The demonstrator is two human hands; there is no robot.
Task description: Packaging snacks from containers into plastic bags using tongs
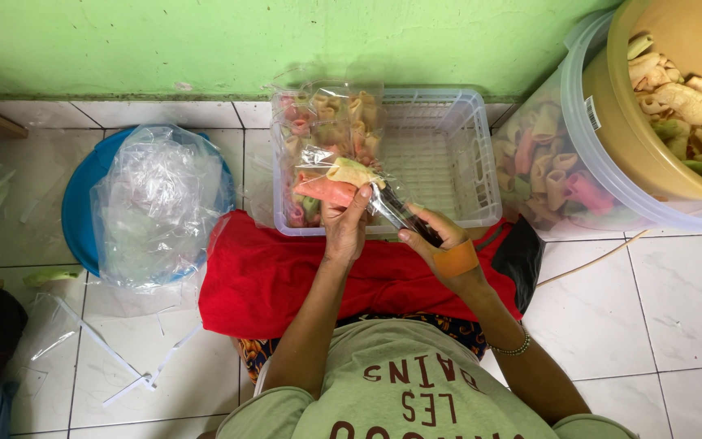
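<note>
Both hands, left hand (344,229) and right hand (440,240), clamp the snack bag (331,154) just above the white basket (440,158), twisting its neck closed.

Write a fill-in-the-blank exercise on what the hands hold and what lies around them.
1. The left hand and right hand hold a clear bag of coloured ____.
2. Behind the bag stands a clear plastic ____ on the floor.
3. A ____ cloth lies across the person's lap.
4. The heap of empty clear bags sits on a ____ basin.

Missing words: crackers; basket; red; blue
</note>
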